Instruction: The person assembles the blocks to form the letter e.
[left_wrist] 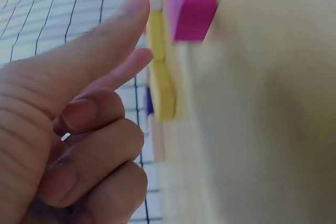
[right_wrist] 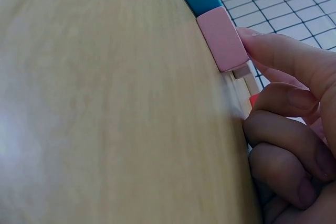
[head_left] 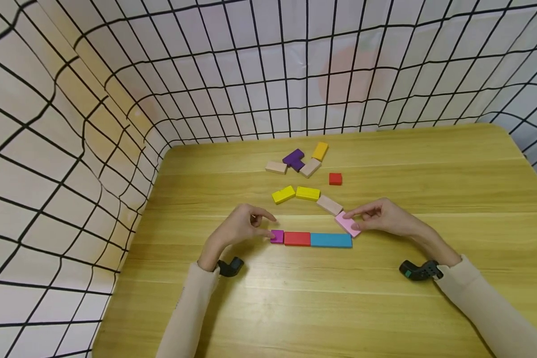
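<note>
My right hand [head_left: 382, 217] pinches a pink block [head_left: 347, 224] between thumb and index finger, its other fingers curled. One end of that block is near a blue block [head_left: 331, 240], the other beside a beige block [head_left: 329, 205]. To the left, the thumb of my left hand [head_left: 241, 223] is at a small magenta block [head_left: 277, 236], while the index finger points out above the table, apart from it. A red block [head_left: 297, 239] lies between the magenta and blue blocks in a straight row. In the right wrist view, the thumb is against the pink block's side [right_wrist: 223, 39].
Two yellow blocks [head_left: 308, 193] continue the curve from the beige one. Farther back lie purple blocks [head_left: 293, 157], more beige blocks [head_left: 276, 167], an orange block [head_left: 320, 151] and a small red block [head_left: 335, 179]. A grid-patterned curtain [head_left: 268, 69] borders the wooden table [head_left: 295, 308].
</note>
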